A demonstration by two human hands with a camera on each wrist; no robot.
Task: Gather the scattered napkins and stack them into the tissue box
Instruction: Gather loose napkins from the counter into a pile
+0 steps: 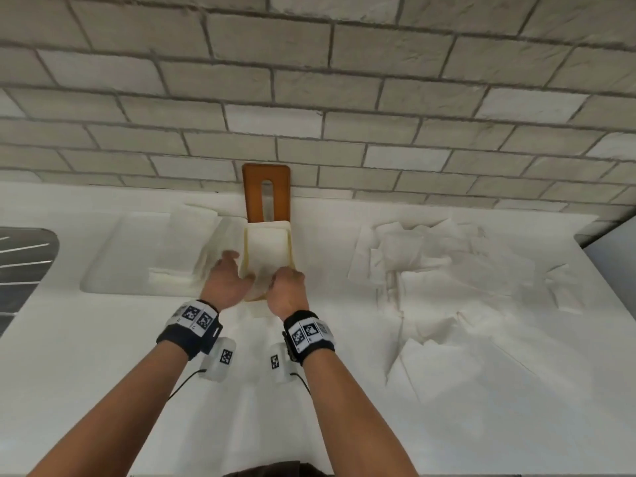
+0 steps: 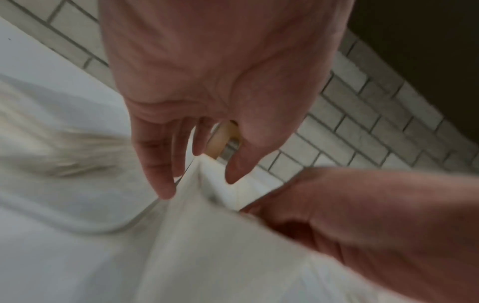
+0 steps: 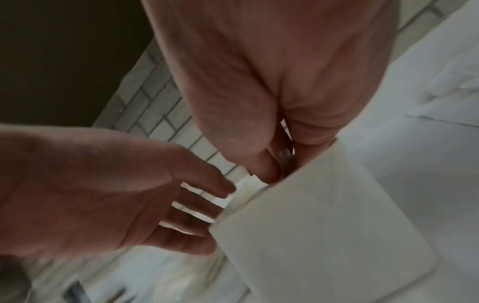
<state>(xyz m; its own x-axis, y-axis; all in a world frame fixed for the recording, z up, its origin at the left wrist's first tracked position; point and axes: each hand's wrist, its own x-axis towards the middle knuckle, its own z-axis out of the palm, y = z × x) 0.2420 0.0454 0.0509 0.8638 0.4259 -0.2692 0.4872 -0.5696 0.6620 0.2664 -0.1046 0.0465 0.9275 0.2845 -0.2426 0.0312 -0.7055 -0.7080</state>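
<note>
Both hands meet at the tissue box (image 1: 268,251), mid-frame.
Right hand (image 1: 287,290) pinches a folded napkin (image 3: 311,225) at the box's near rim; left hand (image 1: 227,282) has fingers spread, holding nothing. Scattered napkins (image 1: 447,270) lie right of centre.

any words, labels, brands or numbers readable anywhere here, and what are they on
No readable words, brands or numbers in any view.
Left wristband: black-and-white square code markers, no letters.
Right wristband: the same kind of markers, plus a small barcode-like patch too blurred to read.
Tissue box, its orange lid and napkins: unprinted.
</note>
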